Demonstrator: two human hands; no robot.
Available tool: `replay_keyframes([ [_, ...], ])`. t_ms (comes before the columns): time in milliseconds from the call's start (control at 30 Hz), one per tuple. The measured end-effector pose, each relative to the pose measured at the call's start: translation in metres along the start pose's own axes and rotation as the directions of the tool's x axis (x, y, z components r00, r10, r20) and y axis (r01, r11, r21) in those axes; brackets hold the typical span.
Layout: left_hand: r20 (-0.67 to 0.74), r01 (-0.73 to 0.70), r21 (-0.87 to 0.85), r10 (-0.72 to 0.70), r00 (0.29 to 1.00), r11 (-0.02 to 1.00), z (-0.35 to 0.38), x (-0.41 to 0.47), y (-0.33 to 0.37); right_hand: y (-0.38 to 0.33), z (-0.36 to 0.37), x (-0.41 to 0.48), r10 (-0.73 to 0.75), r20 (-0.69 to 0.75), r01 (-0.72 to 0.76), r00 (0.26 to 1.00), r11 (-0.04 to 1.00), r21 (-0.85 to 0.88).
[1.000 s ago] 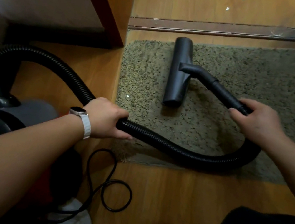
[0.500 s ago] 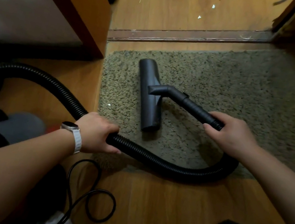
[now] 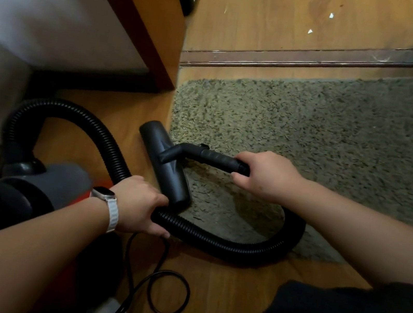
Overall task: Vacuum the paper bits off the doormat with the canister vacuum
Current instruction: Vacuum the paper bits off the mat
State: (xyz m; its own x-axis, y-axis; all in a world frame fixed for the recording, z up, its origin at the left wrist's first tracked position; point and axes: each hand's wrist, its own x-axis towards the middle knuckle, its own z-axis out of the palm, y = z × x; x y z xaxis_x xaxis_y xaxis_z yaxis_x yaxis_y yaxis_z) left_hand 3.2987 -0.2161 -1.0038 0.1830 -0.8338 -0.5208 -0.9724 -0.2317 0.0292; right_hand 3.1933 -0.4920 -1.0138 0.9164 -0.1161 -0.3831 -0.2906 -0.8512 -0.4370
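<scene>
Head view is showing the right hand wrapping around the rigid tube behind the floor nozzle, which is sitting across the left edge of the shaggy doormat, partly on the wooden floor. The left hand is gripping the corrugated hose just beside the canister vacuum. The hose is looking light and floppy, so steering is likely working best from the stiff tube, and the deep pile is probably dragging on the nozzle.
</scene>
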Motion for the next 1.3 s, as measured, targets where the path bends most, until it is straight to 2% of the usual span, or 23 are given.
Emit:
replay_keyframes([
  [267,-0.029,0.019,0.009,-0.019,0.999,1.000,0.010,0.008,-0.007,0.031,-0.007,-0.009,0.210,-0.097,-0.201,0.973,0.975,0.096],
  [733,-0.057,0.052,0.014,-0.051,0.997,0.999,0.003,0.015,-0.007,0.061,-0.012,-0.029,0.352,-0.173,-0.318,0.920,0.928,0.196],
  [967,-0.073,0.075,-0.003,-0.075,0.994,0.997,-0.002,0.018,-0.004,0.085,-0.017,-0.041,0.472,-0.241,-0.387,0.848,0.862,0.327],
  [1133,-0.106,0.070,-0.010,-0.070,0.992,0.998,-0.004,0.020,-0.003,0.083,-0.022,-0.046,0.465,-0.261,-0.367,0.846,0.863,0.347],
  [1300,-0.115,0.059,-0.011,-0.060,0.992,0.998,-0.005,0.022,-0.001,0.062,-0.025,-0.050,0.354,-0.182,-0.308,0.917,0.921,0.238],
])
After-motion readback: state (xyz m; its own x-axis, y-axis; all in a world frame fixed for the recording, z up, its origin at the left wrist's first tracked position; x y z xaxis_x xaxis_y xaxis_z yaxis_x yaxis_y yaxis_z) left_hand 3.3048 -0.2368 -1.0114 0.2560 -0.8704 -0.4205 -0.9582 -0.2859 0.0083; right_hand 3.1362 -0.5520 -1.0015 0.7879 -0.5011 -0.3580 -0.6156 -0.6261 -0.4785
